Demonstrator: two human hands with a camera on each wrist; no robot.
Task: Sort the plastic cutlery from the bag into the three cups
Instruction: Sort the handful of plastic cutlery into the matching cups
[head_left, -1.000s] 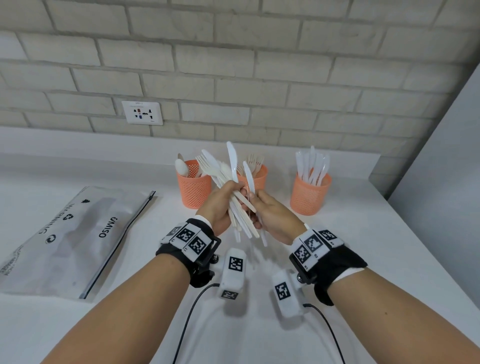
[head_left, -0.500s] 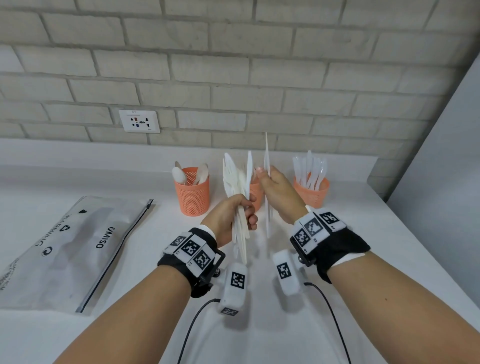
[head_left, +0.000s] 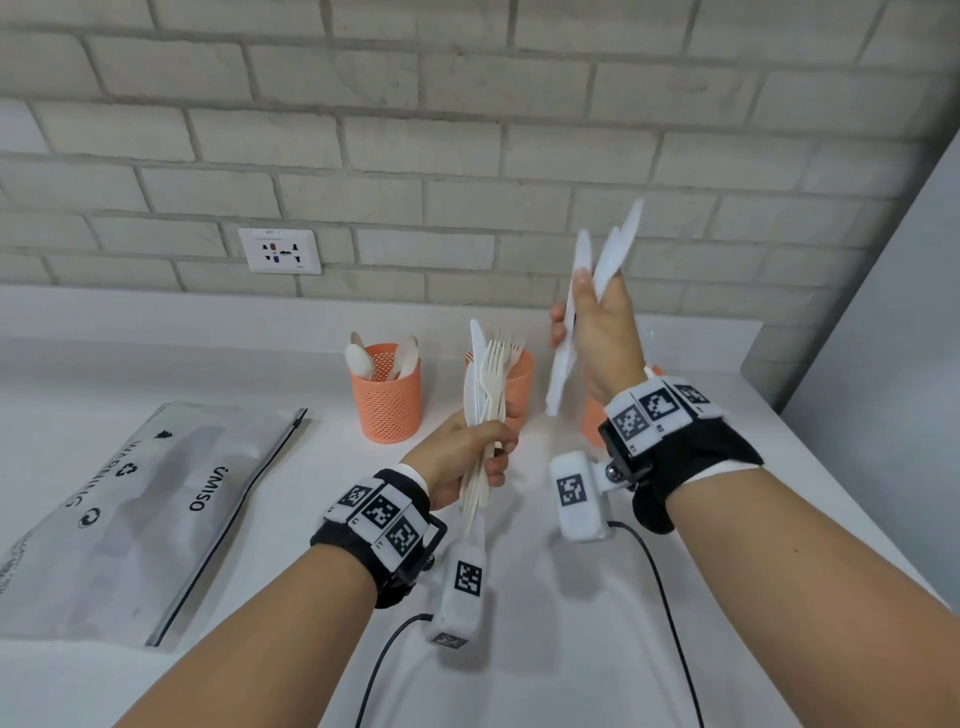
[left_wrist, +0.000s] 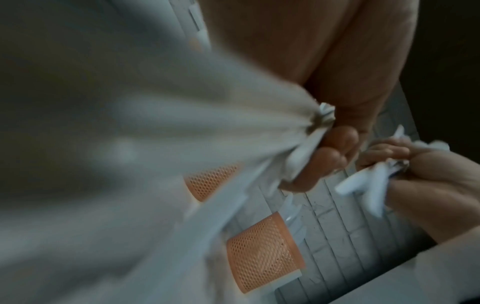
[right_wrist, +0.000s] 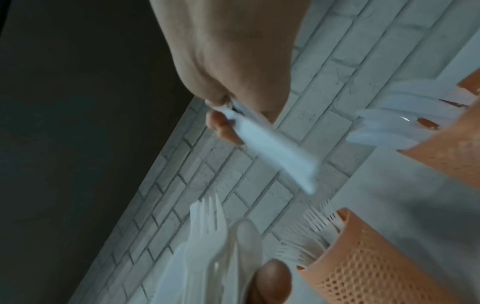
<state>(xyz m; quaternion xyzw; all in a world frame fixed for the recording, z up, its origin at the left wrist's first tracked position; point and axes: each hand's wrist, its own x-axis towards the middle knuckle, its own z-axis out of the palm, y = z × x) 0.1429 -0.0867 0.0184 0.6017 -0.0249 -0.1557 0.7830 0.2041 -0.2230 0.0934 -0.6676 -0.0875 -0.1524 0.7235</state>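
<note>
My left hand (head_left: 470, 454) grips an upright bundle of white cutlery (head_left: 485, 395), forks with a knife, above the counter in front of the middle orange mesh cup (head_left: 514, 382), which holds forks. My right hand (head_left: 592, 322) is raised higher and pinches white plastic knives (head_left: 608, 260), blades up, above the right cup (head_left: 592, 421), mostly hidden behind that wrist. The left cup (head_left: 387, 397) holds spoons. In the right wrist view the knives (right_wrist: 272, 148) show blurred, with the knife cup (right_wrist: 446, 148) and fork cup (right_wrist: 363, 261) nearby.
A grey zip bag (head_left: 130, 509) lies flat on the white counter (head_left: 545, 623) at the left. A brick wall with a socket (head_left: 279, 251) runs behind the cups. A grey panel (head_left: 883, 364) borders the counter on the right. Camera cables trail below both wrists.
My right hand has drawn knives out of the bundle and lifted them up and to the right, over the right cup. My left hand stayed low with the remaining bundle.
</note>
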